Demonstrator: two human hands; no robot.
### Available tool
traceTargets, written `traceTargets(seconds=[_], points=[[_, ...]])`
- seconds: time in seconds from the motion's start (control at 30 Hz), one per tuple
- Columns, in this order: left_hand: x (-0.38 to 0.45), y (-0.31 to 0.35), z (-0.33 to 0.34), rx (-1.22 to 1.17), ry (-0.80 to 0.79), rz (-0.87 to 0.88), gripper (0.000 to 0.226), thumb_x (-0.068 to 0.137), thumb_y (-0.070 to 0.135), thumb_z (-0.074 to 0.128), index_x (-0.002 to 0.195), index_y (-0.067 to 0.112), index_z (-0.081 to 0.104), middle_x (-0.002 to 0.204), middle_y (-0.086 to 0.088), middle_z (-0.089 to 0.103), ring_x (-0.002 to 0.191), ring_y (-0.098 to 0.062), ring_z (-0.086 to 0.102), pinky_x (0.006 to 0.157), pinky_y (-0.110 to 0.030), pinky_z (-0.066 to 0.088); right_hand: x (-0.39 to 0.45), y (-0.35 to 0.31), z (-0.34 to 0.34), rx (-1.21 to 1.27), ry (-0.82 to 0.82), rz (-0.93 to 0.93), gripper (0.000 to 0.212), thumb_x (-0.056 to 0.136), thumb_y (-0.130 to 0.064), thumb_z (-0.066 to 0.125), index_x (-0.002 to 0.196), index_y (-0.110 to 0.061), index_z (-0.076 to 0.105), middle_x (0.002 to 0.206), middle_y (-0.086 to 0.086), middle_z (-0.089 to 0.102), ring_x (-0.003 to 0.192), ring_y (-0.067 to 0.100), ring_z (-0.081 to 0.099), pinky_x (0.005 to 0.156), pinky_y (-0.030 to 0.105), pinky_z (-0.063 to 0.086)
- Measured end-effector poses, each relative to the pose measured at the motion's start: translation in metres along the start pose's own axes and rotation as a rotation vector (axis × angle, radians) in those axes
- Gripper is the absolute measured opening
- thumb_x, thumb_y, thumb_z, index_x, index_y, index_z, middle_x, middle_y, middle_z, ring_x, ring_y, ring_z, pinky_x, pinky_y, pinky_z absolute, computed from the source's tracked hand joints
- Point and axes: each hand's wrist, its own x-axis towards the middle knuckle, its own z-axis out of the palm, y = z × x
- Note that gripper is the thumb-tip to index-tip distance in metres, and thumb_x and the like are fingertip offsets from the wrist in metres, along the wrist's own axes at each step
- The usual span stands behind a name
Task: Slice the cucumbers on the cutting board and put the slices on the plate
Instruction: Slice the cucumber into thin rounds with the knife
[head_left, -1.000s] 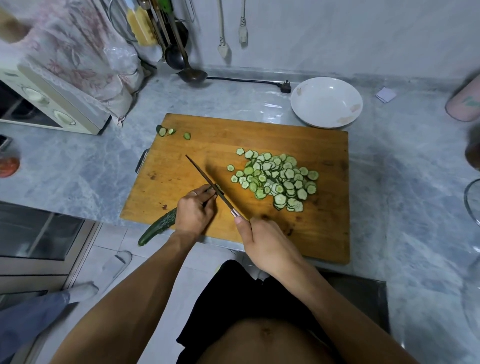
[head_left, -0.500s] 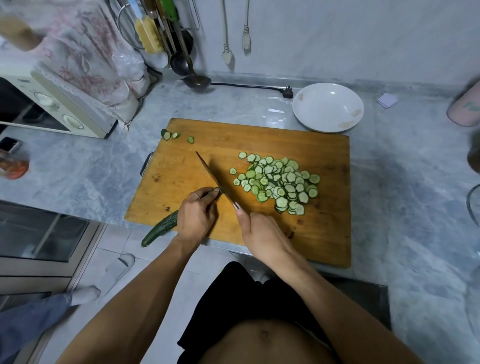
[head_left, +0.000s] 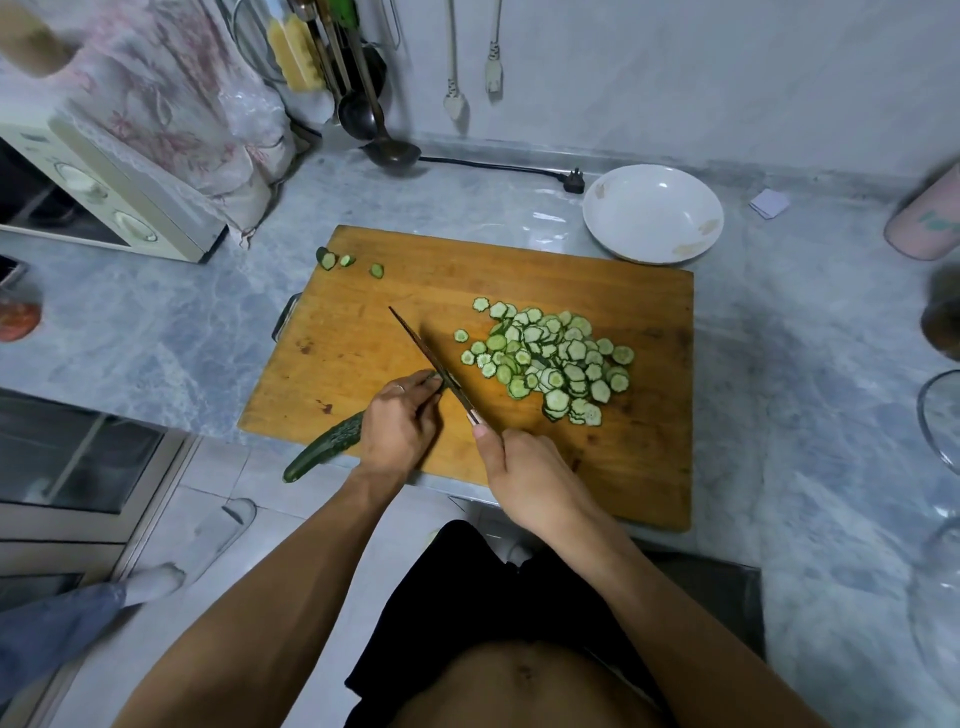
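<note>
Mid-frame on the board (head_left: 649, 467), my left hand (head_left: 397, 431) pins the cucumber (head_left: 332, 447) steady while my right hand (head_left: 524, 478) grips the knife (head_left: 426, 353) beside the slices (head_left: 550, 358).

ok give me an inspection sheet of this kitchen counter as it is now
surface: grey marble counter, wooden cutting board on it
job's things: cucumber overhangs board's near edge; slices piled on board; white plate holds no slices
clutter: end pieces at board's far left corner
hands: left hand holds cucumber; right hand grips knife
cables: black cord and plug lying unplugged beside plate
surroundings: microwave, ladles by wall
</note>
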Motion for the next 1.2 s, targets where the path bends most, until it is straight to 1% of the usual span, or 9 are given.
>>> traceTargets(seconds=[0.17, 0.33, 0.47, 0.67, 0.83, 0.97, 1.03, 1.13, 1.2], points=[[-0.001, -0.002, 0.005, 0.008, 0.006, 0.021, 0.031, 0.078, 0.004, 0.063, 0.106, 0.008, 0.076, 0.114, -0.011, 0.072, 0.102, -0.031, 0.067, 0.083, -0.038, 0.056, 0.01, -0.005, 0.003, 0.039, -0.016, 0.052, 0.054, 0.103, -0.053, 0.02, 0.079, -0.014, 0.049, 0.085, 0.01, 0.055, 0.093, 0.034, 0.057, 0.071, 0.036, 0.039], [0.0, 0.001, 0.003, 0.01, -0.005, 0.013, 0.032, 0.078, -0.002, 0.067, 0.107, 0.007, 0.076, 0.114, -0.012, 0.071, 0.103, -0.031, 0.067, 0.084, -0.037, 0.054, 0.018, -0.015, 0.01, 0.071, 0.043, 0.023, 0.055, 0.104, -0.052, 0.023, 0.079, -0.012, 0.051, 0.086, 0.016, 0.064, 0.086, 0.036, 0.062, 0.067, 0.035, 0.041], [0.0, 0.002, 0.001, -0.029, 0.004, -0.029, 0.029, 0.082, 0.001, 0.068, 0.109, 0.01, 0.076, 0.115, -0.01, 0.071, 0.103, -0.028, 0.067, 0.087, -0.033, 0.053, 0.018, -0.007, 0.005, 0.067, 0.057, 0.041, 0.056, 0.104, -0.051, 0.021, 0.071, -0.015, 0.049, 0.074, 0.007, 0.057, 0.079, 0.033, 0.06, 0.065, 0.034, 0.041], [0.0, 0.0, -0.001, -0.03, 0.002, -0.029, 0.027, 0.084, 0.004, 0.07, 0.109, 0.011, 0.076, 0.116, -0.01, 0.071, 0.102, -0.028, 0.068, 0.088, -0.034, 0.056, 0.008, 0.008, -0.01, 0.084, 0.063, 0.051, 0.066, 0.104, -0.052, 0.019, 0.081, -0.007, 0.062, 0.074, 0.009, 0.062, 0.075, 0.028, 0.061, 0.071, 0.038, 0.05], [0.0, -0.005, -0.002, -0.012, -0.016, 0.02, 0.027, 0.084, 0.004, 0.069, 0.109, 0.01, 0.076, 0.119, -0.01, 0.07, 0.101, -0.027, 0.069, 0.089, -0.032, 0.054, -0.008, 0.006, -0.006, 0.065, 0.046, -0.006, 0.057, 0.103, -0.053, 0.022, 0.076, -0.013, 0.053, 0.079, 0.01, 0.061, 0.081, 0.03, 0.058, 0.069, 0.037, 0.044], [0.0, 0.0, -0.002, 0.001, -0.01, -0.006, 0.026, 0.084, 0.003, 0.07, 0.108, 0.008, 0.076, 0.117, -0.012, 0.07, 0.101, -0.03, 0.069, 0.089, -0.03, 0.051, -0.013, 0.002, -0.005, 0.047, 0.052, -0.029, 0.051, 0.103, -0.053, 0.023, 0.07, -0.02, 0.043, 0.076, 0.006, 0.055, 0.077, 0.029, 0.054, 0.066, 0.035, 0.038], [-0.001, 0.0, -0.001, 0.009, -0.016, 0.007, 0.026, 0.083, 0.002, 0.07, 0.107, 0.008, 0.076, 0.117, -0.013, 0.07, 0.102, -0.031, 0.068, 0.087, -0.032, 0.052, -0.015, 0.0, -0.006, 0.04, 0.052, -0.032, 0.051, 0.103, -0.053, 0.023, 0.073, -0.018, 0.045, 0.078, 0.007, 0.056, 0.08, 0.031, 0.056, 0.066, 0.035, 0.038], [0.001, -0.006, 0.0, 0.03, -0.049, 0.022, 0.027, 0.084, 0.006, 0.066, 0.109, 0.011, 0.076, 0.121, -0.008, 0.069, 0.105, -0.029, 0.066, 0.086, -0.029, 0.051, -0.02, -0.003, -0.006, 0.019, 0.029, -0.024, 0.053, 0.104, -0.052, 0.023, 0.085, -0.011, 0.052, 0.09, 0.013, 0.062, 0.089, 0.032, 0.057, 0.068, 0.035, 0.039], [0.0, -0.006, 0.0, 0.037, -0.044, 0.023, 0.027, 0.084, 0.006, 0.066, 0.109, 0.011, 0.076, 0.121, -0.008, 0.069, 0.104, -0.029, 0.066, 0.085, -0.029, 0.051, -0.021, -0.005, -0.008, 0.027, 0.02, -0.016, 0.052, 0.104, -0.051, 0.023, 0.086, -0.011, 0.051, 0.095, 0.015, 0.063, 0.093, 0.032, 0.058, 0.069, 0.034, 0.038]])
